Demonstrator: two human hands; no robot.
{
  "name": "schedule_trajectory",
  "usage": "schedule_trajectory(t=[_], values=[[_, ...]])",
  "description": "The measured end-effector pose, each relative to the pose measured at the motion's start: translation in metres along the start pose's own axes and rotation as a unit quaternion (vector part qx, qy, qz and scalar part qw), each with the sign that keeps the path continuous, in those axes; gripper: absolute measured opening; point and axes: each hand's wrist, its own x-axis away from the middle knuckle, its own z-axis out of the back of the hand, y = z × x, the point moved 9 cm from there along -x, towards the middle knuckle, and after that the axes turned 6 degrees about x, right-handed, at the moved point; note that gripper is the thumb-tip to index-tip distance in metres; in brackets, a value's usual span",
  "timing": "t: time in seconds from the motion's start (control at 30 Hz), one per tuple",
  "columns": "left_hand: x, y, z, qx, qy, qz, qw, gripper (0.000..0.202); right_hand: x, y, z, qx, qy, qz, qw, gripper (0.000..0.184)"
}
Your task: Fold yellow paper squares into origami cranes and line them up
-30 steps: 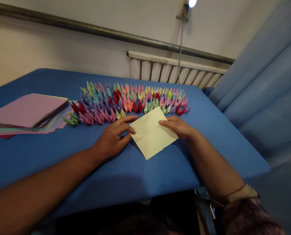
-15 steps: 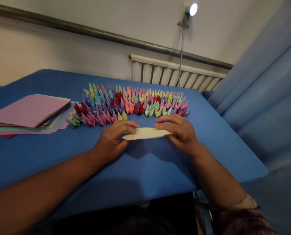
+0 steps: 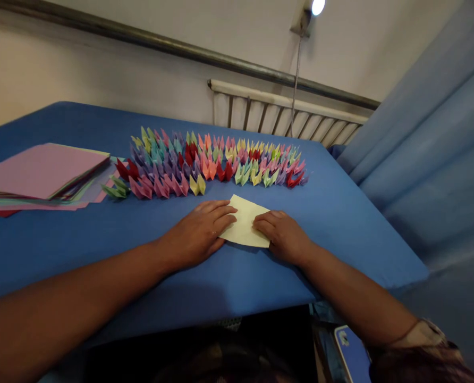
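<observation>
A pale yellow paper (image 3: 244, 223), folded over into a triangle, lies flat on the blue table (image 3: 101, 239). My left hand (image 3: 199, 232) rests on its left part with the fingers stretched flat. My right hand (image 3: 282, 234) presses down on its right part, fingers lying flat and close together. Neither hand grips the paper; both press it against the table. Just beyond the hands stand several rows of small folded paper pieces (image 3: 213, 159) in many colours.
A stack of coloured paper sheets (image 3: 41, 175) with a pink sheet on top lies at the left. A radiator (image 3: 285, 114) and a lamp (image 3: 311, 10) are by the back wall. A blue curtain (image 3: 440, 133) hangs at the right. The table's right edge is near my right hand.
The yellow sheet lay open as a square, was lifted and folded over by both hands, and now lies folded flat under both pressing hands.
</observation>
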Motion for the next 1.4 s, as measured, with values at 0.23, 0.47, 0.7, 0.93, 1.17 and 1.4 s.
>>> schedule_trajectory(t=[0.23, 0.47, 0.7, 0.93, 1.17, 1.4], values=[[-0.001, -0.015, -0.004, 0.031, 0.012, 0.061, 0.998, 0.016, -0.004, 0.024, 0.000, -0.132, 0.086, -0.050, 0.986, 0.019], [0.002, -0.041, -0.002, 0.048, 0.017, 0.159, 0.986, 0.029, -0.012, 0.073, -0.023, -0.180, 0.047, -0.227, 0.956, 0.029], [0.006, -0.034, 0.004, 0.035, 0.074, 0.144, 0.986, 0.046, -0.001, 0.075, -0.018, -0.117, 0.028, -0.297, 0.947, 0.025], [0.003, -0.016, -0.016, 0.073, -0.006, 0.032, 0.997, 0.034, -0.003, 0.068, -0.005, -0.030, -0.011, -0.321, 0.947, 0.030], [0.002, -0.015, -0.005, 0.093, -0.003, 0.050, 0.994, 0.023, -0.054, 0.063, -0.014, -0.026, -0.080, -0.304, 0.949, 0.054], [0.004, -0.020, -0.003, 0.100, 0.003, 0.066, 0.993, 0.018, -0.045, 0.068, -0.027, -0.099, -0.121, -0.330, 0.931, 0.056]])
